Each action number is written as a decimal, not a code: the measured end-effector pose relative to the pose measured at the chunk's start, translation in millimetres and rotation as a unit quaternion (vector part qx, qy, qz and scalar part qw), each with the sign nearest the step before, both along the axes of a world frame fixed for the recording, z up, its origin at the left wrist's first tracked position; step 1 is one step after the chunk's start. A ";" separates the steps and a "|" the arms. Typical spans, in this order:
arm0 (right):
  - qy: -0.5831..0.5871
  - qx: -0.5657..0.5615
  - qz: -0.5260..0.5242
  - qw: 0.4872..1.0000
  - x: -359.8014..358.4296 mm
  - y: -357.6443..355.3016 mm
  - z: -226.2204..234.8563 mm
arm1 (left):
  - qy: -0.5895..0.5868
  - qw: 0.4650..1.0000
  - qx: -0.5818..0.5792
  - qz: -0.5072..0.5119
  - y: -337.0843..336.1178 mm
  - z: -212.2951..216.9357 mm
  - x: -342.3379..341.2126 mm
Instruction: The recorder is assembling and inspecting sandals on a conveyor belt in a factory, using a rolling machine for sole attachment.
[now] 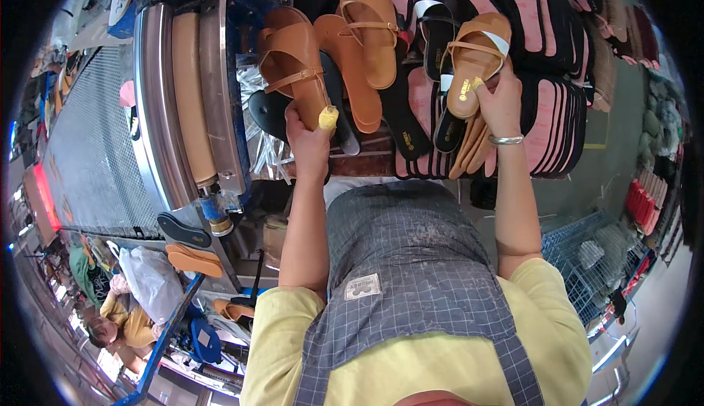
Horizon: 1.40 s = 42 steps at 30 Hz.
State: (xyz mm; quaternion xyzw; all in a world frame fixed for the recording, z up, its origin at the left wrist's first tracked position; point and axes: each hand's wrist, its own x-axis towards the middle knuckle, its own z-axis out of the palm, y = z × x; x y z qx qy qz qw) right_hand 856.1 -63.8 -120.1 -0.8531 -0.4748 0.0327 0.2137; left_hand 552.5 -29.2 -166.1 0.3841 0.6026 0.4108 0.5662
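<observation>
My left hand [308, 142] grips a tan strappy sandal [292, 48] by its heel end, yellow wrapping on the thumb. In my right hand [501, 105], wearing a bangle, is another tan sandal [463, 92], heel toward me, a white patch near its toe strap. Yellow wrapping shows on that thumb too. Between the hands, a third tan sandal [380, 58] rests over a bare tan sole [363, 105]. Black sandals [433, 10] lie left of the right-hand sandal. Below my right hand stands a row of tan soles [473, 148].
Pink-and-black soles [561, 131] are stacked along the bench's right. A machine with a metal roller [158, 105] and mesh belt [103, 142] stands left; loose soles [194, 259] lie beside it. A blue wire basket [587, 248] is at right. Another person [128, 318] is lower left.
</observation>
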 end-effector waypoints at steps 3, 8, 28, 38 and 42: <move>-0.064 0.022 0.047 0.997 -9.4 7.7 19.0 | 0.044 0.998 0.036 -0.002 -1.5 -2.4 -3.5; 0.129 -0.053 0.071 0.988 -99.2 54.8 -26.8 | 0.049 0.999 0.015 -0.004 -12.8 -1.7 -12.4; 0.139 -0.012 0.093 0.986 -148.9 72.3 -72.6 | 0.004 1.000 -0.003 -0.014 -101.5 -11.5 -53.9; 0.375 0.190 0.061 0.905 -110.6 24.2 -8.4 | 0.011 0.998 0.009 -0.061 -90.9 10.9 -49.5; 0.515 0.264 0.003 0.815 -25.4 -53.4 35.5 | 0.040 0.993 0.023 -0.107 -74.1 16.8 -25.0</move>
